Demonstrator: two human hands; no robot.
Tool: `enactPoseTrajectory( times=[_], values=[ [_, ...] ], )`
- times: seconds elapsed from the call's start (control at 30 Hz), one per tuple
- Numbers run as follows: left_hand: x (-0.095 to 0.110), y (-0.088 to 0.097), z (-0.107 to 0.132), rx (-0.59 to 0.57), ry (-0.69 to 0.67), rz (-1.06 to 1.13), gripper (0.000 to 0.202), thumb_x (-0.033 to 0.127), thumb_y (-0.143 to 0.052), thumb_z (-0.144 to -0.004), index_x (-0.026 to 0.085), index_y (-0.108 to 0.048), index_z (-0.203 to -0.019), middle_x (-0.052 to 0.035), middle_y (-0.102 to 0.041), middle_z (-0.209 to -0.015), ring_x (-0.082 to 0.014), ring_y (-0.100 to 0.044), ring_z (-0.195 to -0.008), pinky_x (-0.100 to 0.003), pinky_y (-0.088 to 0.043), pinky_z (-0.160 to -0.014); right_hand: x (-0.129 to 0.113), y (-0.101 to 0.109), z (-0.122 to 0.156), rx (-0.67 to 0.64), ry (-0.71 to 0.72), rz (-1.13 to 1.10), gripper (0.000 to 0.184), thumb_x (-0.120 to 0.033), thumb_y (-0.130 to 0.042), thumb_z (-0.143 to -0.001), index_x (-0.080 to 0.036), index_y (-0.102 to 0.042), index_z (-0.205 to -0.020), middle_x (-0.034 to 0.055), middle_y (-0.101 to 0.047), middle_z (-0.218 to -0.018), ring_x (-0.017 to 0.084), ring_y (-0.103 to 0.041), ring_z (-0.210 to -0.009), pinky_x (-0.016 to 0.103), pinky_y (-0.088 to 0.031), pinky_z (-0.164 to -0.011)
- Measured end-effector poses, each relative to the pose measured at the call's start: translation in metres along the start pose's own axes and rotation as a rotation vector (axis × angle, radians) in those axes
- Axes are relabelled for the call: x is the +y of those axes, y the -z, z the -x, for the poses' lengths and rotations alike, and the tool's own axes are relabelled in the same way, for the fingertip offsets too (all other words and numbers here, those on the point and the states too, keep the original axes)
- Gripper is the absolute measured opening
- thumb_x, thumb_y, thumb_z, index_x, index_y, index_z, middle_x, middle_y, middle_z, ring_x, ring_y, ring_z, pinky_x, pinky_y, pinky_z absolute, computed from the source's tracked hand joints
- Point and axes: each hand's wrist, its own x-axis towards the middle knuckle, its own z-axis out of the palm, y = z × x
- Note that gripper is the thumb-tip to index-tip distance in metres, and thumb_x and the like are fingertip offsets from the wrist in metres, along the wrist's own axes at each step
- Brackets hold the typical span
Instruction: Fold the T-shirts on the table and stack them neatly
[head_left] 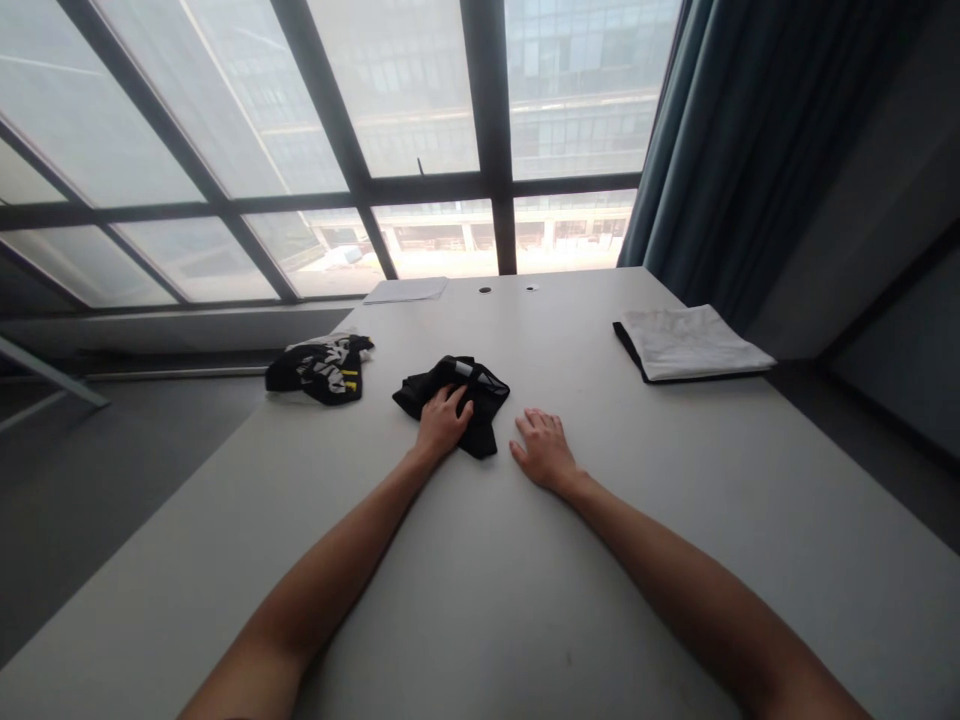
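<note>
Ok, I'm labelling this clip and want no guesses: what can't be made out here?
- Black garment, head view: crumpled, partly under the left hand; its type is unclear.
- Patterned cloth: bunched, print unreadable.
- Folded white cloth: the dark layer beneath shows only an edge.
- Right hand: palm hidden against the table.

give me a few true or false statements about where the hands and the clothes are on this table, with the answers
1. The left hand rests on the crumpled black garment. True.
2. The right hand grips the folded white cloth. False: it lies flat on the bare table, and that cloth sits apart at the far right edge.
3. A black garment with white and yellow markings lies near the table's left edge. True.
4. Both hands hold the crumpled black garment up in the air. False: it lies on the table, and only the left hand touches it.
5. A flat pale sheet lies at the far end by the window. True.
</note>
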Motion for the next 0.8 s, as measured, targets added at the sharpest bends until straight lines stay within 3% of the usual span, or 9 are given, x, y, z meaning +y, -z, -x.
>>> enactPoseTrajectory(
  times=[0.1, 0.23, 0.37, 0.6, 0.8],
  values=[
    [0.001, 0.003, -0.001, -0.061, -0.125, 0.112, 0.042, 0.039, -0.052, -0.095, 0.022, -0.064, -0.132, -0.0098, -0.059, -0.136, -0.0293, -0.059, -0.122, -0.044, -0.045, -0.109, -0.001, 0.001, -0.003, 0.049, -0.039, -0.053, 0.045, -0.033, -0.052, -0.094, -0.016, -0.056, -0.136, 0.0168, -0.054, -0.143, 0.029, -0.045, -0.132, 0.047, -0.027, -0.114],
    [0.017, 0.006, 0.005, -0.209, -0.364, 0.247, 0.043, 0.041, -0.052, -0.096, 0.025, -0.06, -0.135, -0.0072, -0.057, -0.141, -0.0271, -0.055, -0.128, -0.043, -0.042, -0.112, -0.003, 0.01, -0.009, 0.249, -0.088, -0.125, 0.052, -0.032, -0.048, -0.096, -0.015, -0.047, -0.146, 0.0164, -0.049, -0.147, 0.029, -0.044, -0.133, 0.044, -0.033, -0.112],
    [0.037, 0.006, 0.012, -0.315, -0.522, 0.355, 0.049, 0.041, -0.053, -0.097, 0.024, -0.05, -0.143, -0.0097, -0.053, -0.145, -0.0274, -0.049, -0.135, -0.045, -0.039, -0.115, -0.005, 0.016, -0.011, 0.309, -0.016, -0.088, 0.047, -0.033, -0.048, -0.097, -0.015, -0.054, -0.14, 0.0154, -0.049, -0.147, 0.029, -0.039, -0.137, 0.044, -0.028, -0.116],
    [0.044, 0.008, 0.013, -0.254, -0.454, 0.454, 0.05, 0.042, -0.056, -0.095, 0.024, -0.048, -0.141, -0.0107, -0.047, -0.14, -0.0249, -0.048, -0.134, -0.039, -0.04, -0.115, -0.007, 0.011, -0.01, 0.197, -0.034, -0.059, 0.046, -0.033, -0.05, -0.097, -0.014, -0.054, -0.138, 0.0167, -0.052, -0.145, 0.029, -0.045, -0.131, 0.044, -0.031, -0.114],
    [0.041, 0.0, 0.01, -0.228, -0.348, 0.346, 0.045, 0.043, -0.057, -0.093, 0.025, -0.058, -0.134, -0.01, -0.057, -0.13, -0.0279, -0.054, -0.125, -0.045, -0.042, -0.112, -0.003, 0.01, -0.011, 0.206, -0.076, -0.13, 0.048, -0.035, -0.049, -0.097, -0.014, -0.053, -0.14, 0.0178, -0.049, -0.147, 0.029, -0.041, -0.135, 0.044, -0.028, -0.115]
  ],
)
